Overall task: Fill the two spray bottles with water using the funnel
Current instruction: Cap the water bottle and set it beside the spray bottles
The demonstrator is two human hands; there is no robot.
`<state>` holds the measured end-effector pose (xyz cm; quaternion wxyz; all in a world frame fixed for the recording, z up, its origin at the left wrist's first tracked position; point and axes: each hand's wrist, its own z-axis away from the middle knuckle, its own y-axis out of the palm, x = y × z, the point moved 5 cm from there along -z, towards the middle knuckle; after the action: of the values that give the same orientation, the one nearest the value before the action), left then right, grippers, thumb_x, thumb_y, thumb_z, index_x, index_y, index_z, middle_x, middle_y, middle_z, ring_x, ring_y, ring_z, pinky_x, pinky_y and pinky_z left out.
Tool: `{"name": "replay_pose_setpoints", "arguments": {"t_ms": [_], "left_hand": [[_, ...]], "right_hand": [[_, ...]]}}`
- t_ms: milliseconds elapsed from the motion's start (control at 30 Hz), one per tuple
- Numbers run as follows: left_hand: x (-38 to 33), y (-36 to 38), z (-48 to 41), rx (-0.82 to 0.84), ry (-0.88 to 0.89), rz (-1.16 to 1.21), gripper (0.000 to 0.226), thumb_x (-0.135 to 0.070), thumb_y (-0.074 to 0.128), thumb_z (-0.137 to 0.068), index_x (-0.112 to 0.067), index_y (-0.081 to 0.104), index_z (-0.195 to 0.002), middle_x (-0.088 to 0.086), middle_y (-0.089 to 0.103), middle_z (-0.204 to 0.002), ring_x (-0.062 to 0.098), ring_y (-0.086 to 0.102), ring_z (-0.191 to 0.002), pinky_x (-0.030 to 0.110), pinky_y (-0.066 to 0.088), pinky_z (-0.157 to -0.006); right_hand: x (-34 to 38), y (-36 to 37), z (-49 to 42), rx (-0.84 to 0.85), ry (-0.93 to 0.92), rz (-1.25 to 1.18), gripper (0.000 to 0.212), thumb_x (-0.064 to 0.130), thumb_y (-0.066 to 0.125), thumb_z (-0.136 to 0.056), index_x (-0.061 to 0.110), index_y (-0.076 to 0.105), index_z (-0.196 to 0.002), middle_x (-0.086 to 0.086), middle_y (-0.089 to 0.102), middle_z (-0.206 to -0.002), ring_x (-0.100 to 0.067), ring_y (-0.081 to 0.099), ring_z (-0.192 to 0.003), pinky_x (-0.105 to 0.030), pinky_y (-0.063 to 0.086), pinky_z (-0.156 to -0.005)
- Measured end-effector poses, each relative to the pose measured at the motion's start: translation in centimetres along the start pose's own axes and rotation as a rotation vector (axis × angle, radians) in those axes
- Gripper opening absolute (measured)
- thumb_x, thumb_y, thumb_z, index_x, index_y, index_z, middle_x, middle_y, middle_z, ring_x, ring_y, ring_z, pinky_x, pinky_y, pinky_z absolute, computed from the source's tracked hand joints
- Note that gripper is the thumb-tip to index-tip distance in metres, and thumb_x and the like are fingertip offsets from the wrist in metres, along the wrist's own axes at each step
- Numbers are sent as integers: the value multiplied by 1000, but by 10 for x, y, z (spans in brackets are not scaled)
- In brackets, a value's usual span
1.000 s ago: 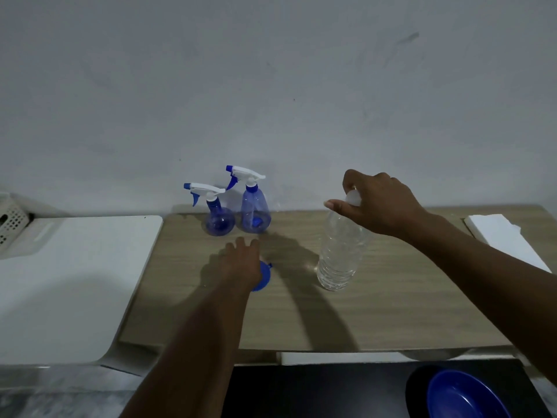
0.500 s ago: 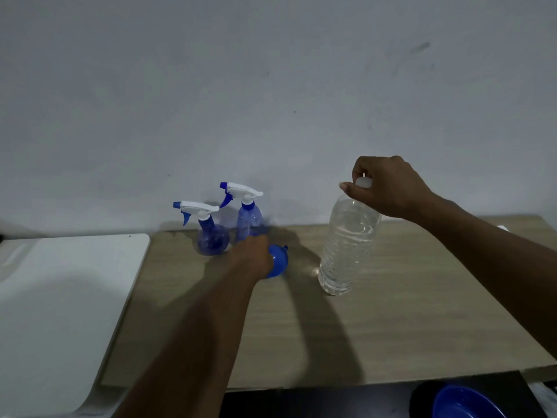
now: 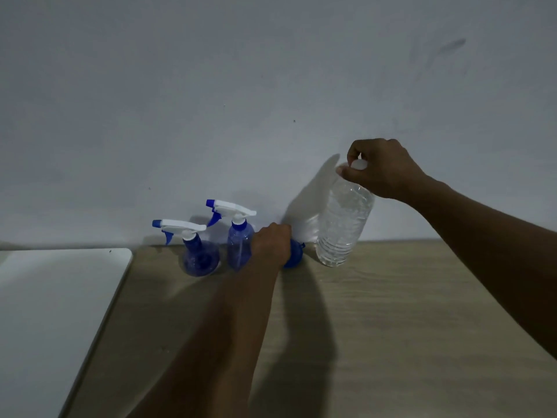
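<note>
Right hand (image 3: 379,168) pinches the cap (image 3: 358,165) of the water bottle (image 3: 343,224), fingers curled tight. Left hand (image 3: 271,245) grips the funnel (image 3: 294,257) just left of that bottle; tall spray bottle (image 3: 239,245), then round spray bottle (image 3: 200,254), stand further left.

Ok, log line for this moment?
left hand: grips funnel | right hand: pinches cap, water bottle tilted | round sprayer, tall sprayer: heads on

We can read no writing, brand, number or sign here. The round spray bottle (image 3: 199,257), the tall spray bottle (image 3: 239,245), the funnel (image 3: 294,257) and the water bottle (image 3: 343,224) show us only plain plastic, and in this dim light any small print on them is too faint to make out.
</note>
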<state>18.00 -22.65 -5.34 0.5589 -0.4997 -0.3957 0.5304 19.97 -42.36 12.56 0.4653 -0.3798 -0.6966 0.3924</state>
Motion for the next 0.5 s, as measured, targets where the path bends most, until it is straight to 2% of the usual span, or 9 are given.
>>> {"name": "replay_pose_setpoints", "arguments": {"t_ms": [100, 233, 400, 500], "left_hand": [[-4, 7, -7, 29, 9, -26, 30, -9, 57, -93, -13, 58, -122, 12, 61, -122, 32, 63, -111, 38, 48, -81], [-8, 16, -8, 65, 10, -24, 29, -9, 59, -93, -12, 59, -122, 12, 62, -122, 33, 63, -112, 39, 51, -87], [-13, 10, -5, 93, 11, -34, 33, -10, 61, -93, -9, 56, -125, 12, 60, -128, 31, 61, -118, 40, 51, -92], [-15, 1, 3, 63, 28, -19, 32, -13, 59, -93, -8, 53, -125, 13, 60, -126, 32, 62, -115, 40, 51, -89]], "right_hand": [[1, 5, 0, -23, 20, -36, 30, 47, 70, -84, 21, 56, -81, -2, 62, -78, -27, 58, -77, -35, 46, -70], [4, 14, 5, 17, 36, -42, 29, 50, 65, -88, 25, 52, -91, -4, 64, -86, -29, 58, -79, -40, 51, -74], [13, 17, 11, 61, -23, 30, 29, 51, 61, -91, 24, 51, -96, 0, 58, -83, -26, 55, -79, -33, 41, -67], [14, 16, 15, 31, -21, 101, 32, 52, 54, -94, 22, 53, -106, -4, 62, -93, -27, 57, -84, -33, 39, -69]]}}
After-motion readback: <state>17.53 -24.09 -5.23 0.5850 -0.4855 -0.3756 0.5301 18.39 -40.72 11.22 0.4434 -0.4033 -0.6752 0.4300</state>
